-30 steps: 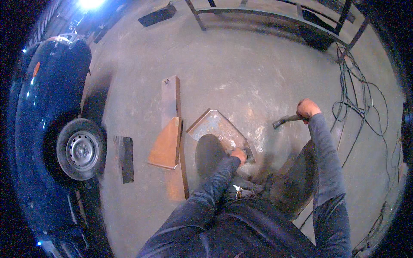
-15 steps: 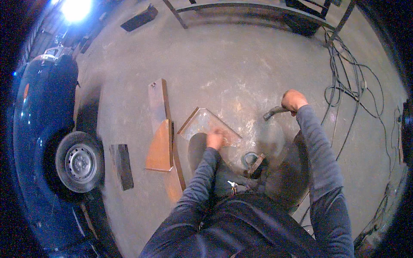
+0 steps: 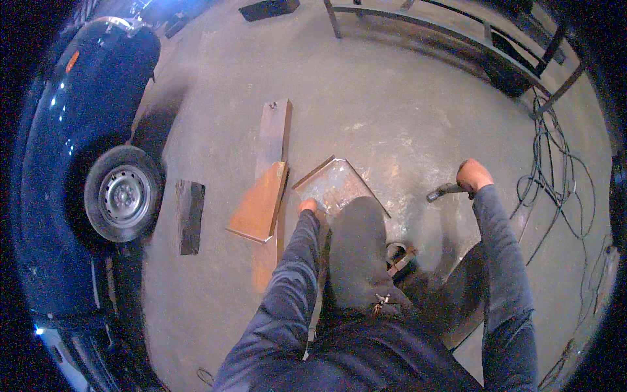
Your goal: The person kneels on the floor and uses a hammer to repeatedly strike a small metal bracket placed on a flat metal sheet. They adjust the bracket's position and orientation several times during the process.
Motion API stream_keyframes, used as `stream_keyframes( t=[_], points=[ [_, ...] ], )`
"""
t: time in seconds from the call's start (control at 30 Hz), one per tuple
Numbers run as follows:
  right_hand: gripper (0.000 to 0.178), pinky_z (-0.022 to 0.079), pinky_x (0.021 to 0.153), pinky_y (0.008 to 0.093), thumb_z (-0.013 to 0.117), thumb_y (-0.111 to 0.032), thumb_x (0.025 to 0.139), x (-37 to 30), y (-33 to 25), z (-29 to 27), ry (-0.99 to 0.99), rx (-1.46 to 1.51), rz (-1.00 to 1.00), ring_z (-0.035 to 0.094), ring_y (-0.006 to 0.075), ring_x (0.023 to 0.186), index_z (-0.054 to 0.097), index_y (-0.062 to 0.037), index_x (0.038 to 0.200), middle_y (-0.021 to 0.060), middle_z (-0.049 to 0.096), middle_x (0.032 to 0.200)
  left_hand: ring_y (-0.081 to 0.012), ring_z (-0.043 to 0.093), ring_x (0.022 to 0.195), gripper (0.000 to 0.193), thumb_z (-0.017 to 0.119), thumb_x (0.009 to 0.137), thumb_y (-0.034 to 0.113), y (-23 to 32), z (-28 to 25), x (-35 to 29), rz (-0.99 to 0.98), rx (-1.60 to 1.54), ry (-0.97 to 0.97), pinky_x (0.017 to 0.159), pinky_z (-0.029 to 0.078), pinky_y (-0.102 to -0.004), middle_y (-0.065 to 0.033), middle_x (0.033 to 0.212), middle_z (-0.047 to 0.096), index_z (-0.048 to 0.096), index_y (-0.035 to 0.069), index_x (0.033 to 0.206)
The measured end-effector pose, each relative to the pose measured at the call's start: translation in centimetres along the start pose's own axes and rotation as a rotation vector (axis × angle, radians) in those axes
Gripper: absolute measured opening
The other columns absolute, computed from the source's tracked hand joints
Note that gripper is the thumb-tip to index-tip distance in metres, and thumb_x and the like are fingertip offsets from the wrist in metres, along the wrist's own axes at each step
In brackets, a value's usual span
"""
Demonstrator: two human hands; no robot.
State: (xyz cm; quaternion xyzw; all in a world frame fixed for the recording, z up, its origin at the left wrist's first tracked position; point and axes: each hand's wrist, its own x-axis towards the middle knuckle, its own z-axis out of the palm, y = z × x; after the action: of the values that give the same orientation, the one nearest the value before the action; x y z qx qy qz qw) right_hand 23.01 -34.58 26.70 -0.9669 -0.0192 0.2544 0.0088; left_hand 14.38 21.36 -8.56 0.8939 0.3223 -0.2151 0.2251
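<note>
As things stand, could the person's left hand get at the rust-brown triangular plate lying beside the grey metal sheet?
Probably yes. The left hand rests at the near edge of the grey metal sheet, and the rust-brown triangular plate lies just to its left on the floor, with nothing between them.

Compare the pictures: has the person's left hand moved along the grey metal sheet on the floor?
Yes. The left hand has moved from the right corner of the grey metal sheet to its left edge, nearer the rusty brown plate.

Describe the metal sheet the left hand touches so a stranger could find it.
On the concrete floor, right of the blue car, look at the left hand. The sheet beyond it is grey and shiny; the neighbouring plates are rust-brown.
</note>
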Motion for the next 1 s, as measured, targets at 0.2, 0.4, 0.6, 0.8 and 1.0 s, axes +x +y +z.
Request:
stream_keyframes(
  t=[0.2,0.4,0.6,0.8,1.0],
  points=[
    [0.015,0.056,0.059,0.0395,0.062,-0.006,0.077,-0.1,0.3,0.1,-0.025,-0.046,-0.055,0.069,0.0311,0.060,0.072,-0.0008,0.087,0.0179,0.071,0.082,-0.0367,0.055,0.119,0.052,0.051,0.088,0.035,1.7,-3.7,0.7,-0.366,-0.310,0.390,0.100,0.045,-0.0416,-0.0237,0.142,0.043,0.057,-0.007,0.119],
    [0.018,0.056,0.051,0.0386,0.056,-0.007,0.081,-3.1,3.4,-0.4,-0.091,0.292,0.243,0.068,0.0271,0.055,0.070,-0.0003,0.091,0.0151,0.068,0.074,-0.0285,0.058,0.119,0.050,0.057,0.083,0.033,8.7,-5.9,-4.6,-0.161,-0.252,0.225,0.099,0.046,-0.0388,-0.0210,0.127,0.060,0.061,0.000,0.120],
    [0.021,0.055,0.071,0.0446,0.057,-0.015,0.081,-2.4,0.5,0.6,-0.025,0.229,0.112,0.070,0.0347,0.077,0.071,-0.0006,0.084,0.0205,0.069,0.081,-0.0322,0.060,0.115,0.057,0.062,0.081,0.046,3.0,-8.9,0.1,-0.260,-0.215,0.316,0.100,0.044,-0.0384,-0.0204,0.120,0.064,0.065,0.001,0.117],
    [0.021,0.056,0.070,0.0433,0.060,-0.017,0.080,-2.6,0.0,0.5,0.014,0.243,0.144,0.071,0.0327,0.076,0.072,-0.0012,0.084,0.0196,0.070,0.082,-0.0344,0.062,0.110,0.054,0.070,0.081,0.037,3.5,-10.7,-1.4,-0.188,-0.453,0.392,0.098,0.045,-0.0395,-0.0241,0.115,0.065,0.064,-0.008,0.110],
    [0.017,0.057,0.065,0.0419,0.059,-0.012,0.079,-1.9,-1.6,-0.7,-0.072,0.031,-0.069,0.070,0.0318,0.067,0.072,-0.0010,0.084,0.0184,0.070,0.080,-0.0304,0.063,0.091,0.044,0.074,0.081,0.028,4.8,-12.0,-2.9,-0.068,-0.833,0.652,0.080,0.050,-0.0430,-0.0189,0.104,0.065,0.062,-0.005,0.107]
  ],
)
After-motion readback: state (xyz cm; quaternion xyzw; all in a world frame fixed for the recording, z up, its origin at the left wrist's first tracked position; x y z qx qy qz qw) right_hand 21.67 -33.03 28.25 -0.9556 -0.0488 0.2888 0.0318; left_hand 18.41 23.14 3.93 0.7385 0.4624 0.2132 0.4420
